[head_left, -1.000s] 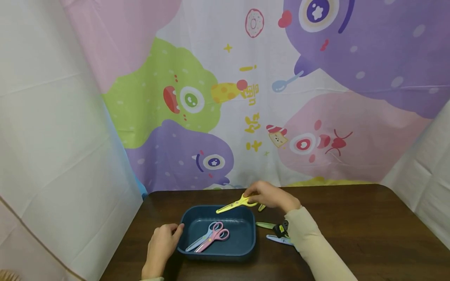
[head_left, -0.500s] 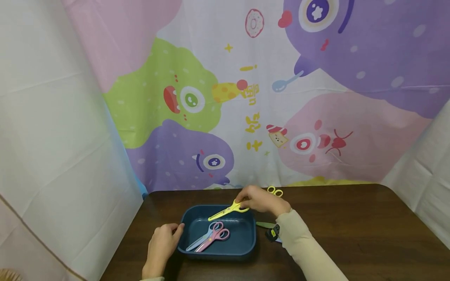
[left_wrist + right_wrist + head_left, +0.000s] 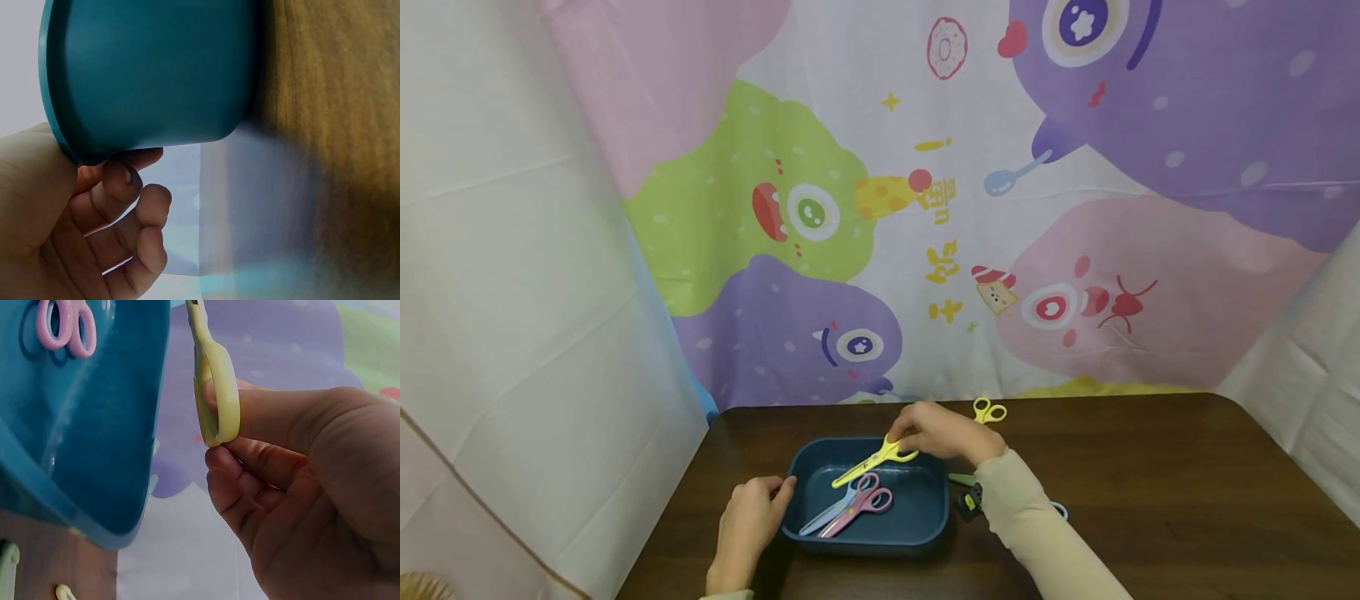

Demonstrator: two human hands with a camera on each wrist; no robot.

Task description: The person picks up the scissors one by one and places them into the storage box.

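Note:
A dark teal tray (image 3: 865,547) stands on the table, with pink scissors (image 3: 850,511) and light blue scissors (image 3: 824,518) lying inside, partly overlapping. My right hand (image 3: 936,431) pinches yellow scissors (image 3: 871,464) by the handle loops above the tray's far part, blades slanting down to the left. In the right wrist view, thumb and fingers meet on the yellow handle (image 3: 226,394). My left hand (image 3: 748,517) grips the tray's left rim. The left wrist view has the thumb side at the rim, one finger partly hidden behind the tray wall (image 3: 150,69), and the other fingers curled beside it.
Right of the tray lie a second pair of yellow scissors (image 3: 987,420), a green tip (image 3: 961,479) and a light blue loop (image 3: 1061,511), partly hidden by the right arm. A black device (image 3: 970,503) sits on the right wrist. A cartoon-printed curtain (image 3: 955,358) hangs behind the table (image 3: 1150,467).
My right hand has moved left and slightly down, carrying the yellow scissors farther over the tray. The second yellow pair's handles have come into sight. My left hand stays on the rim.

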